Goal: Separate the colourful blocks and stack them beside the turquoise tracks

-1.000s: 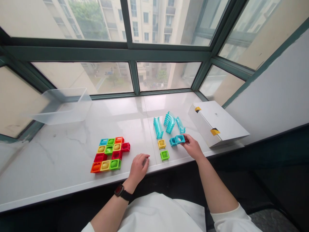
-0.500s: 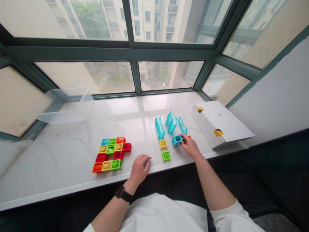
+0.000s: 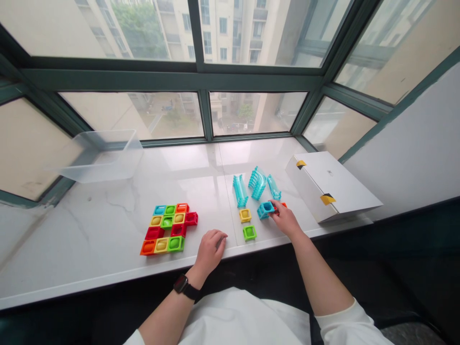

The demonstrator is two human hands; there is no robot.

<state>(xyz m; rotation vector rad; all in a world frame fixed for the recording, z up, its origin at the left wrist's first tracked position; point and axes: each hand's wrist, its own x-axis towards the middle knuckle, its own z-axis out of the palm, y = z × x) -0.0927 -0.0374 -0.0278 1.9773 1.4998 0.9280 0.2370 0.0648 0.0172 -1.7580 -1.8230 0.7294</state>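
My right hand [image 3: 285, 221] is closed on a light-blue hollow block [image 3: 265, 210] at the right of the counter, fingertips at its right side. Red and orange-red block parts [image 3: 283, 205] show beside the fingers, mostly hidden. A yellow block [image 3: 245, 215] and a green block [image 3: 249, 233] lie to its left. Behind stand clear turquoise track pieces: a straight one [image 3: 240, 190], a curved one [image 3: 257, 182] and a smaller one [image 3: 274, 187]. My left hand [image 3: 211, 249] rests near the front edge, fingers loosely bent, thumb apart, holding nothing.
Left of my left hand lies a flat arrangement of joined coloured blocks [image 3: 167, 222]. A clear plastic bin [image 3: 104, 167] stands at the back left. A white box [image 3: 334, 184] with yellow-black tape sits at the right, beside the wall. The marble-patterned counter [image 3: 108, 225] borders the windows.
The view has shifted slightly. More red shows beside the fingers of my right hand, which remains at the blue block. My left hand stays resting on the counter.
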